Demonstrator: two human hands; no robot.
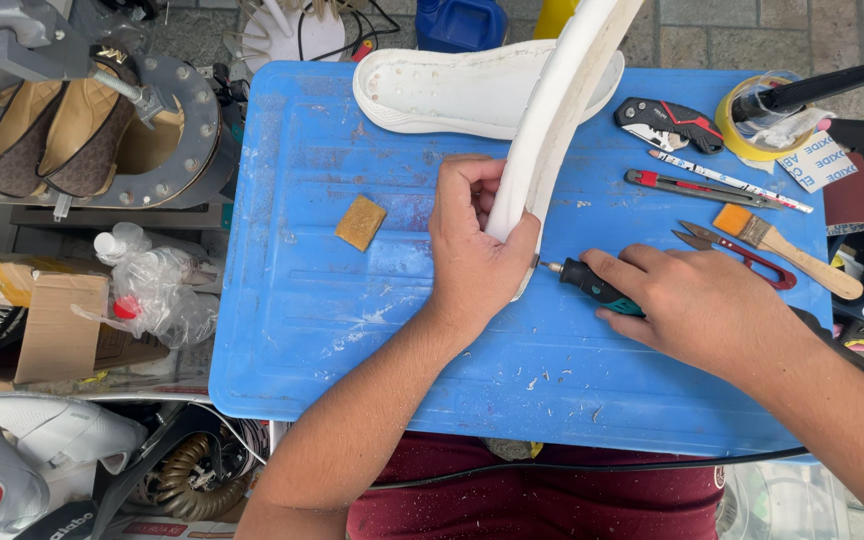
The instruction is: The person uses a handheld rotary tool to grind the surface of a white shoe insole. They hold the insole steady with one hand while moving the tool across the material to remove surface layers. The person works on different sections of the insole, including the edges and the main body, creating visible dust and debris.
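Note:
My left hand (472,250) grips a white shoe sole (560,110) that stands on its edge over the blue work board (302,300). My right hand (697,305) holds a small rotary tool (592,285) with a dark and teal body. Its tip touches the lower edge of the sole next to my left thumb. A second white sole (452,90) lies flat at the far side of the board.
A tan sponge block (360,222) lies left of my hand. On the right are a utility knife (667,120), a slim cutter (692,187), thread snips (737,252), a brush (782,245) and a tape roll (752,130). Shoes and a box (52,320) crowd the left.

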